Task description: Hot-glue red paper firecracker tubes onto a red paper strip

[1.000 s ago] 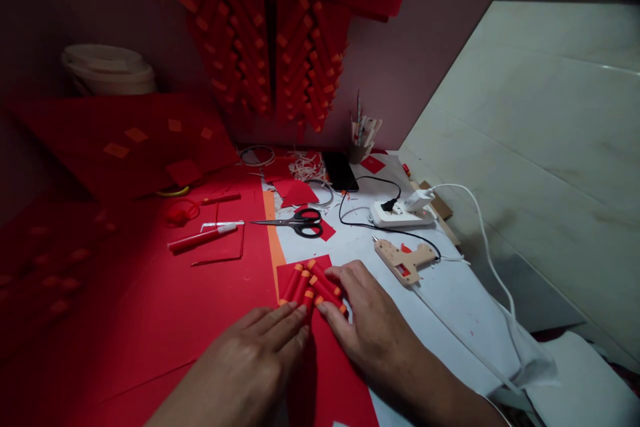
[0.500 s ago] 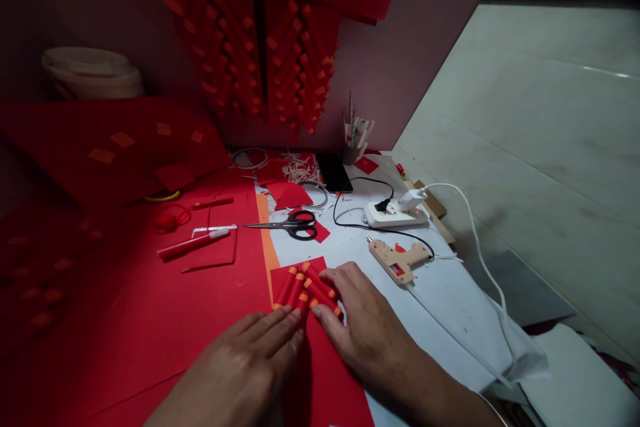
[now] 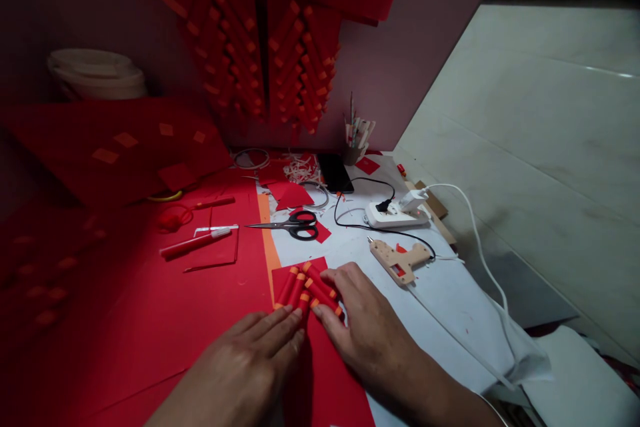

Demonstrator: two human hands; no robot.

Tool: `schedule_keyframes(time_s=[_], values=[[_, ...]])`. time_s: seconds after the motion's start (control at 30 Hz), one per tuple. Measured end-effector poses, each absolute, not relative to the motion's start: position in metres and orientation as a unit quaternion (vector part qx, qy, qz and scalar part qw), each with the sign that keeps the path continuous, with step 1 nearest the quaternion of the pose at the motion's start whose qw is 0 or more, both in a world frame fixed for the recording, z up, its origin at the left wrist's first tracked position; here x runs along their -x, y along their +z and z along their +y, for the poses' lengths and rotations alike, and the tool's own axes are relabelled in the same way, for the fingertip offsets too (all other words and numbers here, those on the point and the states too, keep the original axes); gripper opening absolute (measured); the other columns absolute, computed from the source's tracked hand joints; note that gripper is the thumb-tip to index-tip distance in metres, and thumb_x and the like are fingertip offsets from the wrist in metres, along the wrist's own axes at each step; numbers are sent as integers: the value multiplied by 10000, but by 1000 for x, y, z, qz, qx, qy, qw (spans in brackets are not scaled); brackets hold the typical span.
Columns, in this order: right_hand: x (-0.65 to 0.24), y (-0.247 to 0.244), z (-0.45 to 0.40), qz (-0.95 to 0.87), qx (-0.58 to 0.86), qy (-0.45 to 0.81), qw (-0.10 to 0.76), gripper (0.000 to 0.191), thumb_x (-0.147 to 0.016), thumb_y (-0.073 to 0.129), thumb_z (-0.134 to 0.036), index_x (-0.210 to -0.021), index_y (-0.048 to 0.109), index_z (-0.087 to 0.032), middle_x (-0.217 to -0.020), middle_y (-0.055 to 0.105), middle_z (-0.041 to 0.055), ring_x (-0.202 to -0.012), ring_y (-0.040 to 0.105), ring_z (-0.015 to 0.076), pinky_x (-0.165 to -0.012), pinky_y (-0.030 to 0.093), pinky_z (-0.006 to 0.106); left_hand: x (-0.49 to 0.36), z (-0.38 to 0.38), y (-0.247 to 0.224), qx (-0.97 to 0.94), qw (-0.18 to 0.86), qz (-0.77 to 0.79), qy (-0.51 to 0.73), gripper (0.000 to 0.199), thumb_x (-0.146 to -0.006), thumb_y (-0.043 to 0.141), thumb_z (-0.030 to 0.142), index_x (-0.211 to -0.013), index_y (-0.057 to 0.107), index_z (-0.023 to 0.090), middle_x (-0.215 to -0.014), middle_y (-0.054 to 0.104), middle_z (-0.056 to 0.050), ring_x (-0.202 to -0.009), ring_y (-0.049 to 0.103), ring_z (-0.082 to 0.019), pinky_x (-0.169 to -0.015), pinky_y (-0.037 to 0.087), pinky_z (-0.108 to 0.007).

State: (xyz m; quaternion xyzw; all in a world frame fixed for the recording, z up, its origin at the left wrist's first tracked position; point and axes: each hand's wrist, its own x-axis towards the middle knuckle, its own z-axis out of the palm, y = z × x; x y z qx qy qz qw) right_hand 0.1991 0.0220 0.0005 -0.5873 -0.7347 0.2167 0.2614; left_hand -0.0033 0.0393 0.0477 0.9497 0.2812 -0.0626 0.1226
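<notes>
1. Red rolls (image 3: pixel 297 289) with orange ends: about six visible, two slanted groups meeting in a V at the far end of the red strip (image 3: pixel 337 383), on the surface (image 3: pixel 440 327).
2. Left hand (image 3: pixel 250 353): fingers extended, tips on the left group, not clenched.
3. Right hand (image 3: pixel 370 327): part-curled, thumb and fingers touching the right group. Firm grip or light press, can't tell.
4. Progress: looks early. Hanging pieces (image 3: pixel 303 67) carry many more rolls; the strip's near part shows plain red. Bonding: can't tell.
5. Glue gun (image 3: pixel 400 259) right, scissors (image 3: pixel 295 223) beyond the strip.
</notes>
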Motion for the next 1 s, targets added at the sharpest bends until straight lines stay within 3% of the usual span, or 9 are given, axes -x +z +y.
schedule_keyframes(time_s=[0.57, 0.73, 0.9, 1.0], values=[[-199, -1, 21, -736, 589, 209, 261, 316, -946, 495, -242, -1239, 583, -160, -1104, 593, 122, -1011, 583, 290, -889, 533, 485, 3, 38, 48, -946, 131, 292, -52, 658, -707, 435, -14, -1311, 670, 97, -1384, 574, -155, -1219, 646, -335, -1017, 530, -484], [-199, 3, 22, -729, 587, 216, 276, 297, -955, 491, -257, -1220, 593, -168, -1102, 601, 119, -1014, 590, 288, -880, 530, 480, 5, 38, 44, -944, 136, 300, -20, 675, -682, 467, -6, -1302, 688, 140, -1376, 603, -137, -1196, 673, -315, -1019, 551, -429], [-202, 12, 23, -699, 597, 200, 340, 270, -984, 505, -324, -1193, 598, -179, -1032, 620, 94, -876, 612, 232, -786, 545, 407, 4, 37, 42, -952, 127, 279, 0, 637, -687, 426, -44, -1251, 705, 56, -1332, 640, -190, -1149, 696, -370, -970, 588, -510], [-203, 15, 23, -694, 596, 177, 363, 228, -989, 485, -276, -1157, 605, -180, -973, 629, 73, -794, 609, 198, -746, 541, 370, 4, 36, 42, -949, 134, 285, 21, 625, -695, 429, -47, -1231, 722, 85, -1319, 664, -170, -1146, 705, -349, -981, 586, -493]])
